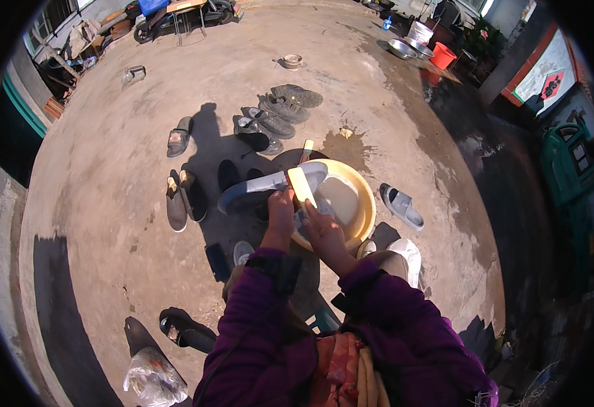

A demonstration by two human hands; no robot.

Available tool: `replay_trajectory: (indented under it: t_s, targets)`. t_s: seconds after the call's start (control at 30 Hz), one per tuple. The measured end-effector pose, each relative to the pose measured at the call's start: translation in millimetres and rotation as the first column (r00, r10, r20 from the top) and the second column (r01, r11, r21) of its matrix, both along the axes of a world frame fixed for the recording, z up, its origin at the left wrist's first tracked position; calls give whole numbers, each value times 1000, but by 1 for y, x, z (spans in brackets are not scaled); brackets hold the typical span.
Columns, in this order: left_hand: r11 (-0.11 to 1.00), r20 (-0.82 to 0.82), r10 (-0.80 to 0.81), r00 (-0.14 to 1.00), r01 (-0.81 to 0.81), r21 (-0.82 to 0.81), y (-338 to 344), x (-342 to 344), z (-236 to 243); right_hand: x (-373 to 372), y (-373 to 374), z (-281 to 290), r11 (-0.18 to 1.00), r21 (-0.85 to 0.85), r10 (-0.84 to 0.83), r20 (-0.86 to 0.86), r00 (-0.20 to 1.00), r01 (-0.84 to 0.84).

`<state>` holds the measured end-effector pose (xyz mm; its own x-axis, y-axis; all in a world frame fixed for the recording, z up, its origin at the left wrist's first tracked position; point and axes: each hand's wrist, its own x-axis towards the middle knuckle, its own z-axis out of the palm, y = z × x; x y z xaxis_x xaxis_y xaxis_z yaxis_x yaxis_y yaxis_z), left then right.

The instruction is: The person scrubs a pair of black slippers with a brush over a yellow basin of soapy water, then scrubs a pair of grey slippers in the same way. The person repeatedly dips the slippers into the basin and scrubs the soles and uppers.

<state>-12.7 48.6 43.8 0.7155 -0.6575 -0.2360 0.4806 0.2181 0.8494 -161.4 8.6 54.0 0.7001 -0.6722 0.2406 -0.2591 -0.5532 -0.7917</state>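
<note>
The left hand (pixel 281 216) is closed, gripping what looks like a long grey shoe (pixel 253 192) by its near side, and the right hand (pixel 324 234) is wrapped around what seems a yellow brush (pixel 300 184) lying across it. The grey shoe is up over the left side of the yellow tub (pixel 365 218), poking past its rim. If it is slick, a hard push might knock it onto the ground (pixel 107 224) at left or plop it into the cloudy water (pixel 341 199).
</note>
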Motion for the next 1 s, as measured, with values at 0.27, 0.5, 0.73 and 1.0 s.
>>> replay_trajectory:
  t_s: [0.27, 0.5, 0.73, 1.0]
  targets:
    - [999, 190, 9, 982, -15, 30, -7, -13, -9, 14, -79, 10, 962, -102, -273, -350, 896, 254]
    - [902, -193, -206, 960, 110, -417, -3, 4, -8, -10, -15, 12, 994, 46, -102, 194, 976, 95]
    - [946, -392, -88, 916, -46, -320, -9, -13, 3, 13, 14, 26, 971, -238, -1, -82, 997, -19]
    - [913, -563, -124, 817, -127, -387, -9, -2, -8, 33, -9, 29, 973, -167, -182, -120, 976, 161]
